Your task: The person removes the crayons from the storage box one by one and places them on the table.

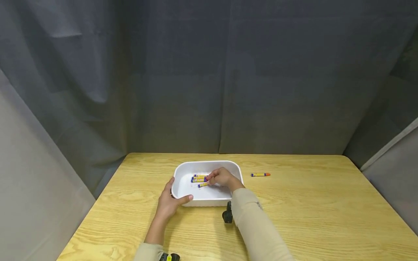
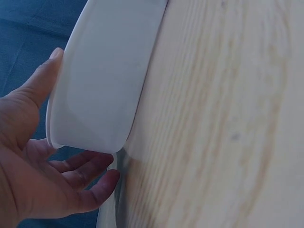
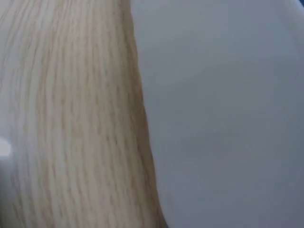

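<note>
Head view, tray: a white tray sits on the wooden table, toward its far middle.
Head view, left hand: the left hand grasps the tray's near left corner, thumb along the front wall, fingers round the side.
Head view, right hand: the right hand reaches inside the tray and pinches a crayon at its end; this one lies just beside the other crayons on the tray floor.
Head view, stray crayon: one more crayon lies on the table, right of the tray and apart from it.
Left wrist view: the fingers curl under the tray's corner, thumb pressed to its wall.
Right wrist view: only blurred table grain and the tray's white wall; the hand is out of sight here.
</note>
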